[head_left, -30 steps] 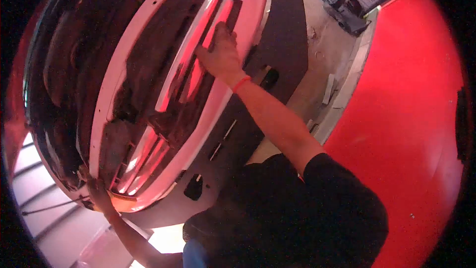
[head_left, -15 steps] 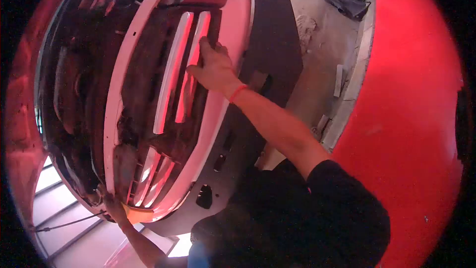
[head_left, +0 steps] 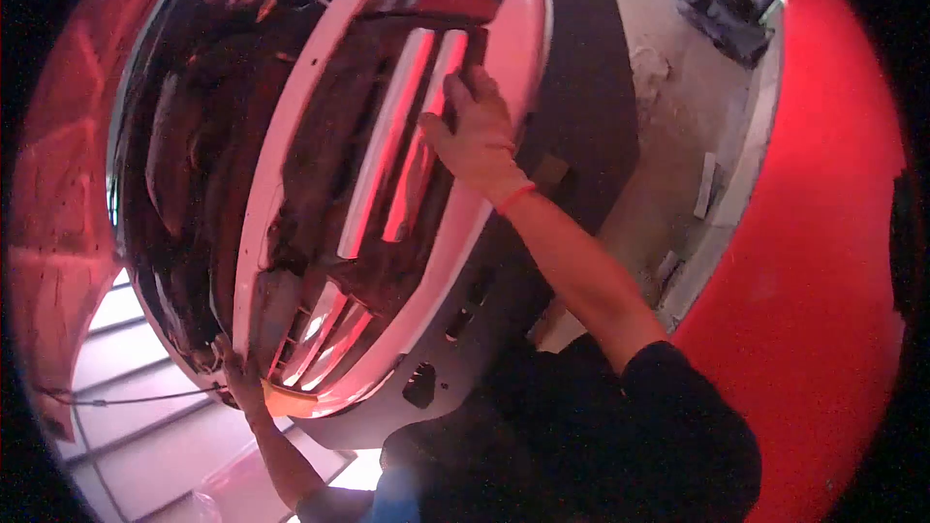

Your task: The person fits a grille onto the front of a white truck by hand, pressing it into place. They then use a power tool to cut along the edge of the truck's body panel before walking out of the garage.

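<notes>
The front end of a car (head_left: pixel 266 184) fills the left half of the view, seen tilted on its side. Its grille carries two long chrome slats (head_left: pixel 387 150). My right hand (head_left: pixel 477 131) lies at the grille, thumb and fingers curled around the slat nearer me. At the lower corner, my left hand (head_left: pixel 242 378) holds the bumper end (head_left: pixel 281 399), beside an orange lamp (head_left: pixel 293 401). Some of its fingertips are lost against the dark edge. A second, shorter set of chrome bars (head_left: pixel 325 329) lies between the hands.
A red panel or surface (head_left: pixel 804 232) stands at the right. Dark parts (head_left: pixel 722 19) lie on the floor (head_left: pixel 664 126) at upper right. A thin rod or cable (head_left: pixel 145 397) runs to the car's corner at lower left. Another person's blurred form shows at the top.
The whole view has shifted, so the car and both hands appear further right. Each hand keeps its place on the car.
</notes>
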`<control>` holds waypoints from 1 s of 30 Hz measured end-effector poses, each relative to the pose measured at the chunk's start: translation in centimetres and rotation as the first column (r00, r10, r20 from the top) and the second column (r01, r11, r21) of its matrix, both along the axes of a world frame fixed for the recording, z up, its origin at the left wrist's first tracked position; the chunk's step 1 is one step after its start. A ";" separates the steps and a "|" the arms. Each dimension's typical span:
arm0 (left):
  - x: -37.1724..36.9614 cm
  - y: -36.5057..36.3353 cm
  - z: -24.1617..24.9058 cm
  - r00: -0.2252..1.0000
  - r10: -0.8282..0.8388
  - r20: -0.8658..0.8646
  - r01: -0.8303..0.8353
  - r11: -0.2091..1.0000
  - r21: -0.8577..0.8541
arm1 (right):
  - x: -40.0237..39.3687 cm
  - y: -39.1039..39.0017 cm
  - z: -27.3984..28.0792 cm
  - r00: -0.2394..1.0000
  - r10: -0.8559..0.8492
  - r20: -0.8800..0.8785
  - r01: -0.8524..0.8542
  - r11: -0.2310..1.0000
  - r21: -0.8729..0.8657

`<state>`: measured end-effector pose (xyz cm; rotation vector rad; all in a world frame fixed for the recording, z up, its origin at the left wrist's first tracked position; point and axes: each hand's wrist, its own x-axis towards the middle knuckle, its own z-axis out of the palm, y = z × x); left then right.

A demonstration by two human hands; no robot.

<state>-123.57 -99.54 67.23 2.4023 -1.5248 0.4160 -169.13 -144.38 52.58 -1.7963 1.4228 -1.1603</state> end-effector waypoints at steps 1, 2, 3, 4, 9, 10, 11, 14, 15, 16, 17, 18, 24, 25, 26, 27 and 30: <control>-1.8 -0.9 0.8 1.000 0.020 -0.001 -0.020 1.000 -0.011 | 0.3 0.1 1.5 0.999 -0.017 -0.040 0.016 1.000 -0.023; -3.6 -1.8 2.2 0.988 0.145 -0.048 -0.138 0.984 0.115 | 0.8 -0.6 2.8 0.999 0.000 -0.043 -0.002 0.999 -0.035; -3.0 -1.0 1.9 0.974 0.215 -0.073 -0.199 0.963 0.181 | 1.4 -1.2 4.0 0.998 0.064 -0.020 -0.066 0.995 -0.073; -2.4 -0.2 1.7 0.954 0.285 -0.089 -0.255 0.934 0.251 | 2.1 -1.5 4.8 0.992 0.128 -0.001 -0.128 0.986 -0.105; -1.0 0.9 1.0 0.908 0.371 -0.196 -0.333 0.921 0.202 | 6.3 -2.3 4.6 0.969 0.210 -0.131 -0.218 0.975 -0.047; -0.9 1.4 0.7 0.903 0.385 -0.191 -0.344 0.914 0.214 | 6.3 -2.1 4.5 0.966 0.221 -0.136 -0.227 0.973 -0.030; -0.3 1.9 0.2 0.939 0.302 -0.166 -0.284 0.951 0.123 | 6.2 -2.0 4.5 0.965 0.225 -0.135 -0.229 0.973 -0.015; -2.1 0.0 0.4 0.988 0.143 -0.062 -0.140 0.989 0.049 | 6.1 -2.3 4.3 0.967 0.211 -0.144 -0.219 0.975 -0.041; -0.2 1.4 -0.6 0.980 0.162 -0.116 -0.161 0.987 0.013 | 6.2 -2.2 4.1 0.969 0.199 -0.148 -0.210 0.976 -0.063; 0.2 1.9 -0.6 0.970 0.177 -0.169 -0.183 0.983 -0.021 | 6.2 -2.1 4.2 0.968 0.206 -0.142 -0.216 0.975 -0.060; 0.5 2.6 -0.5 0.970 0.182 -0.162 -0.187 0.982 -0.018 | 6.1 -2.1 4.5 0.968 0.203 -0.148 -0.211 0.977 -0.040; 0.1 2.4 0.0 0.973 0.192 -0.126 -0.192 0.981 0.010 | 6.1 -2.1 4.7 0.968 0.201 -0.153 -0.207 0.978 -0.022; -0.9 1.0 0.0 0.964 0.264 -0.040 -0.261 0.963 0.074 | 6.3 -2.6 4.4 0.980 0.153 -0.131 -0.168 0.979 -0.114; -0.7 1.5 -0.2 0.950 0.298 -0.088 -0.296 0.954 0.034 | 6.3 -2.7 4.5 0.977 0.169 -0.130 -0.184 0.976 -0.119; -0.5 2.1 -0.3 0.944 0.317 -0.086 -0.316 0.948 0.030 | 6.3 -2.7 4.5 0.976 0.158 -0.150 -0.175 0.979 -0.106; -0.7 1.9 -0.3 0.942 0.313 -0.122 -0.311 0.950 0.037 | 6.3 -2.7 4.5 0.974 0.150 -0.169 -0.168 0.981 -0.096; -2.0 1.2 0.4 0.945 0.328 -0.002 -0.326 0.939 0.114 | 6.0 -3.3 3.5 0.976 0.145 -0.163 -0.172 0.972 -0.162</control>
